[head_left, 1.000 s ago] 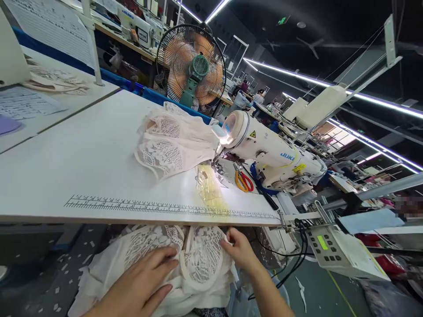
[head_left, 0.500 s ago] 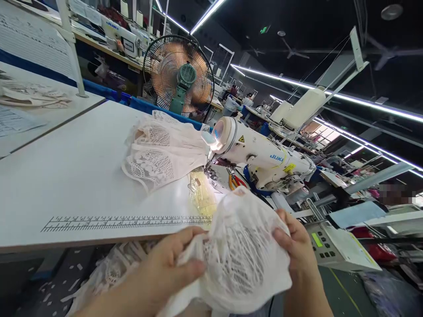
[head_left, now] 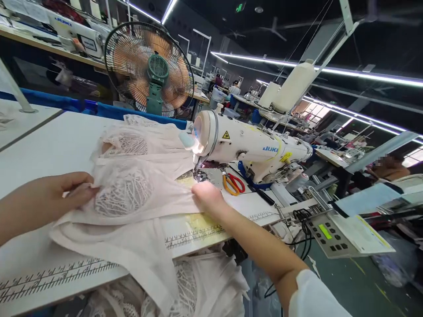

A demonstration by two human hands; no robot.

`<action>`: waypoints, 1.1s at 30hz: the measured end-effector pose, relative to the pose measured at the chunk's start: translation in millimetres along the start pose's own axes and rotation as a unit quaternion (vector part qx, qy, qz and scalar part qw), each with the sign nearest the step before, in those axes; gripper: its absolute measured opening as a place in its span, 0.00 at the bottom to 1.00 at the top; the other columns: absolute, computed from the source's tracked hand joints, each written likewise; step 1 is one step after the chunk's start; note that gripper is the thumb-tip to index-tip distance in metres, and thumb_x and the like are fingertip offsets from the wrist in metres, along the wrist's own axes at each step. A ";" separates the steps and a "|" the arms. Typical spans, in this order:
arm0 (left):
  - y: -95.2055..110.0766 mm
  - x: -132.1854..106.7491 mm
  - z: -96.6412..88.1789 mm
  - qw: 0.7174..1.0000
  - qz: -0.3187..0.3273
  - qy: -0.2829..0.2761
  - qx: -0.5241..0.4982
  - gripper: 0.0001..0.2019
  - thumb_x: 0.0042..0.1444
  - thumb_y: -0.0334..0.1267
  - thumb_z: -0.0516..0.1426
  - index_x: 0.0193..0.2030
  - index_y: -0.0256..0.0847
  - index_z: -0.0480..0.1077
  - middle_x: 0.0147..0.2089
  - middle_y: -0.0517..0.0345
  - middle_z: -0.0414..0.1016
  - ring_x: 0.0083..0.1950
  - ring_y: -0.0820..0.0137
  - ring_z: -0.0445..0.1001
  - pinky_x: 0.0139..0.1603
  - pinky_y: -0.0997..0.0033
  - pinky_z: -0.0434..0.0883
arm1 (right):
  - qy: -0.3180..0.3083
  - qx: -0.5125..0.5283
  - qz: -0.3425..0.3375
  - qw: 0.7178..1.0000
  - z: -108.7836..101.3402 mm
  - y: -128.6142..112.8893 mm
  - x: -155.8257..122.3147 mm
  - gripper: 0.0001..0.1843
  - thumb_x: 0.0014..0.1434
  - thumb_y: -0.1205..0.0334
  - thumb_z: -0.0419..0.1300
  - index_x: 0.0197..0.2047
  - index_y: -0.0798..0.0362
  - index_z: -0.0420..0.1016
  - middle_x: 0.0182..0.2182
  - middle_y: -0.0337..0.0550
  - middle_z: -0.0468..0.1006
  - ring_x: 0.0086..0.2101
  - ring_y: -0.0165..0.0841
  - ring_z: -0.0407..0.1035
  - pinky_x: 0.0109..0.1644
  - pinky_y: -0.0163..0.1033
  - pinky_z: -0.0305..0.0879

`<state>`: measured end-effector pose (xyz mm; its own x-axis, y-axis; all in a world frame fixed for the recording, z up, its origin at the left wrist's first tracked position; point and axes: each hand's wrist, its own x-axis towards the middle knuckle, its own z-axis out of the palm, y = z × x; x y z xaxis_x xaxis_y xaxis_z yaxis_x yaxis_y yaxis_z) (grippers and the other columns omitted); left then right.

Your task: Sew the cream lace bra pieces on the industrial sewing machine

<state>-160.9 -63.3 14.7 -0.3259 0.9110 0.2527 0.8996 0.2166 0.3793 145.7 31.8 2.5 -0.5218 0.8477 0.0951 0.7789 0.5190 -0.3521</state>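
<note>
A pale lace garment (head_left: 132, 193) lies spread on the white sewing table (head_left: 49, 149), part of it hanging over the front edge. My left hand (head_left: 62, 189) pinches its left edge, fingers closed on the fabric. My right hand (head_left: 206, 196) grips the garment's right end, just in front of the needle of the white Juki sewing machine (head_left: 251, 147). Another lace piece (head_left: 132, 136) lies behind, overlapped by the one I hold. More lace fabric (head_left: 198, 286) sits below the table edge.
Orange-handled scissors (head_left: 233, 182) lie on the machine bed. A standing fan (head_left: 148, 70) is behind the table. A control panel (head_left: 325, 231) with cables sits to the right. A printed ruler (head_left: 194, 235) runs along the table front. Other workstations and people fill the background.
Both hands lifted the lace garment from my lap and laid it on the table, right end brought up to the needle. The view swung right and down.
</note>
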 end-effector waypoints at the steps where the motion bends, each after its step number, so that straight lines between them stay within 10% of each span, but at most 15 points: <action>1: -5.1 9.7 -1.6 0.998 0.032 0.019 0.043 0.37 0.54 0.66 0.28 0.31 0.40 0.66 0.24 0.63 0.67 0.29 0.74 0.64 0.32 0.73 0.62 | 0.009 -0.019 0.008 1.000 2.1 -3.0 5.8 0.06 0.56 0.68 0.54 0.34 0.52 0.72 0.37 0.47 0.74 0.42 0.40 0.66 0.45 0.41 0.62; 5: 34.4 20.2 -2.4 0.968 0.188 0.153 0.065 0.23 0.60 0.48 0.36 0.42 0.38 0.67 0.43 0.52 0.72 0.48 0.64 0.69 0.48 0.62 0.67 | 0.027 -0.081 0.014 0.996 9.3 -10.6 17.7 0.11 0.60 0.67 0.50 0.40 0.53 0.73 0.41 0.52 0.73 0.44 0.41 0.66 0.45 0.42 0.63; 11: 143.2 2.6 56.3 0.917 0.367 -0.150 -0.045 0.18 0.59 0.35 0.40 0.41 0.42 0.70 0.45 0.52 0.76 0.46 0.65 0.74 0.44 0.66 0.72 | -0.026 -0.128 -0.056 0.990 13.0 -6.5 3.0 0.11 0.61 0.67 0.53 0.45 0.54 0.72 0.42 0.50 0.76 0.42 0.39 0.68 0.43 0.41 0.67; 16: 141.9 13.9 92.0 0.901 0.404 -0.157 -0.001 0.19 0.64 0.45 0.42 0.46 0.38 0.70 0.48 0.47 0.75 0.50 0.62 0.72 0.51 0.63 0.69 | 0.031 -0.099 -0.184 0.977 12.9 15.0 -28.2 0.16 0.63 0.64 0.51 0.52 0.60 0.69 0.53 0.54 0.72 0.54 0.41 0.64 0.57 0.44 0.64; 25: 156.7 11.1 85.8 0.895 0.382 -0.149 0.177 0.21 0.63 0.45 0.48 0.54 0.34 0.69 0.42 0.47 0.74 0.41 0.58 0.71 0.35 0.60 0.66 | 0.063 0.025 -0.204 0.977 16.2 39.1 -84.9 0.17 0.62 0.63 0.51 0.53 0.58 0.66 0.55 0.56 0.70 0.56 0.42 0.62 0.61 0.48 0.63; 33: 166.0 23.2 91.8 0.921 0.330 -0.125 0.165 0.20 0.61 0.46 0.50 0.52 0.38 0.71 0.45 0.44 0.74 0.46 0.54 0.71 0.36 0.60 0.66 | 0.011 0.016 -0.201 0.979 12.9 30.0 -71.5 0.20 0.62 0.60 0.54 0.54 0.62 0.67 0.56 0.61 0.69 0.57 0.45 0.62 0.63 0.52 0.59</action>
<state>7.5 26.0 1.8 0.3626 0.9263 0.1025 0.9310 -0.3550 -0.0853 201.9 -14.7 -26.8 -0.7759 0.5785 0.2518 0.5010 0.8075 -0.3113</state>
